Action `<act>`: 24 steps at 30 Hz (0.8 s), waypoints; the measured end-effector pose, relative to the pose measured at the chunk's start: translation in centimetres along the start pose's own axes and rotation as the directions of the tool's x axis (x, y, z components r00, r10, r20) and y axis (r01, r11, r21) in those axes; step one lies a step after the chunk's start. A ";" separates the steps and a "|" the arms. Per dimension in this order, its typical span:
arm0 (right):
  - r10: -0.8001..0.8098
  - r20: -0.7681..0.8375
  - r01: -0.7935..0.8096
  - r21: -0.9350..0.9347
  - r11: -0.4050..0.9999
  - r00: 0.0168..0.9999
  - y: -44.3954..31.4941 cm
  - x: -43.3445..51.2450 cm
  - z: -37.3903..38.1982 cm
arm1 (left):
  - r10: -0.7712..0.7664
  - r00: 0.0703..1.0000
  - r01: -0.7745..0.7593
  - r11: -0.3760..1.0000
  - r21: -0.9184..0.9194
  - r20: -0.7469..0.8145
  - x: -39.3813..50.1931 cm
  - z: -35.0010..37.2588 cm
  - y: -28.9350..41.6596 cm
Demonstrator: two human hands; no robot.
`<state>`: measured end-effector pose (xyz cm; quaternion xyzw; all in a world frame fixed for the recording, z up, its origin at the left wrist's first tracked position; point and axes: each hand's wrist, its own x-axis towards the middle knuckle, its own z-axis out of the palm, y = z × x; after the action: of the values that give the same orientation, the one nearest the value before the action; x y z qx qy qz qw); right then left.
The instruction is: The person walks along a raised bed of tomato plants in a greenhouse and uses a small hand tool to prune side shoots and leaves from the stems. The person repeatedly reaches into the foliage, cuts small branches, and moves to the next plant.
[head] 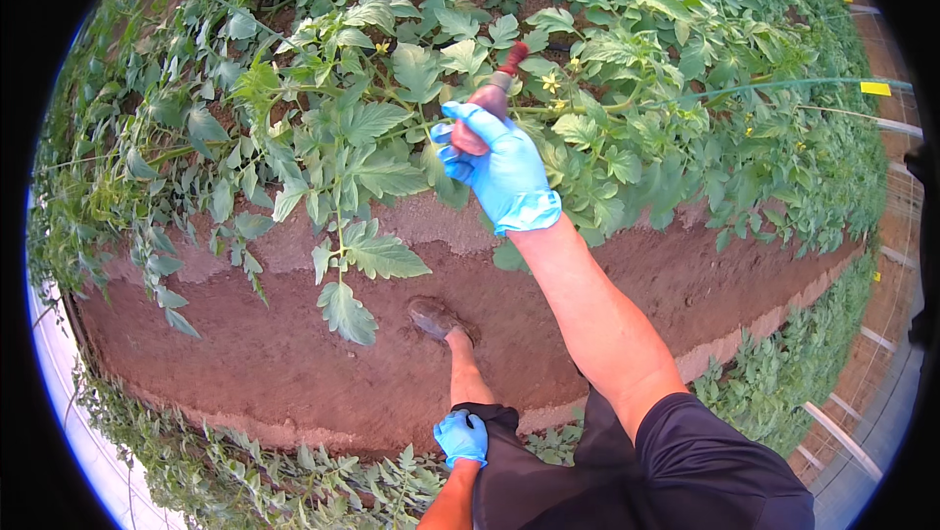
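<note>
My right hand (499,163), in a blue disposable glove, is shut around a small reddish bottle (481,108) with a grey neck and a dark red tip (516,56). It is held up over tomato plants, and the tip points away from me, close to small yellow tomato flowers (551,82). Leafy tomato stems (367,119) spread on both sides of this hand. My left hand (461,437), gloved in the same blue, rests at my knee by the hem of the dark trousers; its fingers look curled, and whether it holds anything cannot be told.
A bare soil path (294,354) runs between the plant rows, with my shoe (433,316) on it. Green support strings (778,84) cross the foliage. Another row of plants (294,478) grows behind me. Yellow tags (875,88) hang at the right.
</note>
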<state>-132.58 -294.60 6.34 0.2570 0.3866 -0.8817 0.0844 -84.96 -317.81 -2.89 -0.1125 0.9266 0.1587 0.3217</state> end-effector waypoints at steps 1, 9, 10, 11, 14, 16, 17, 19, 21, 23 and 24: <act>0.038 0.002 -0.038 -0.009 0.999 0.999 0.2 0.1 0.6 | 0.013 1.000 -0.013 1.000 0.004 -0.006 -0.1 0.0 -0.1; 0.150 0.084 -0.129 -0.211 0.969 0.985 0.3 1.8 4.4 | 0.017 1.000 -0.017 1.000 0.021 -0.002 -0.2 -0.3 0.4; 0.098 0.114 -0.059 -0.310 0.949 0.989 0.3 2.6 4.1 | 0.018 1.000 -0.017 1.000 0.026 -0.008 -0.3 -0.3 0.4; 0.050 0.148 0.014 -0.405 0.914 0.988 0.1 3.5 3.7 | 0.022 1.000 -0.022 1.000 0.018 -0.006 -0.4 -0.3 0.3; -0.055 0.090 0.102 -0.684 0.722 0.994 -0.7 6.1 2.5 | 0.030 1.000 -0.030 0.999 -0.014 0.002 -0.3 -0.3 -0.3; -0.101 0.097 0.137 -0.817 0.560 0.990 -1.5 7.5 1.9 | 0.034 0.999 -0.034 0.999 -0.025 0.000 -0.4 -0.3 -0.6; -0.128 0.102 0.149 -0.886 0.439 0.986 -2.1 8.0 2.0 | 0.036 0.999 -0.036 0.999 -0.030 -0.002 -0.4 -0.3 -0.7; -0.155 0.181 0.214 -0.948 0.234 0.971 -2.8 8.9 2.5 | 0.034 0.999 -0.034 0.999 -0.017 0.016 -0.2 -0.6 -0.3; -0.166 0.225 0.242 -0.967 0.084 0.960 -3.4 9.6 3.1 | 0.018 0.999 -0.018 1.000 -0.010 0.036 -0.1 -0.9 0.1; -0.030 0.177 0.178 -0.984 0.027 0.984 -3.7 10.5 3.9 | 0.027 0.999 -0.026 0.999 -0.026 0.024 0.1 -0.7 0.1; -0.076 0.216 0.215 -0.976 -0.013 0.974 -3.7 11.1 4.0 | 0.032 0.999 -0.031 0.999 -0.030 0.019 0.1 -0.7 0.1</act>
<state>-144.90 -294.45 5.24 0.0369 0.9141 -0.3673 0.1677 -85.45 -318.01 -2.43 -0.1010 0.9227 0.1784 0.3264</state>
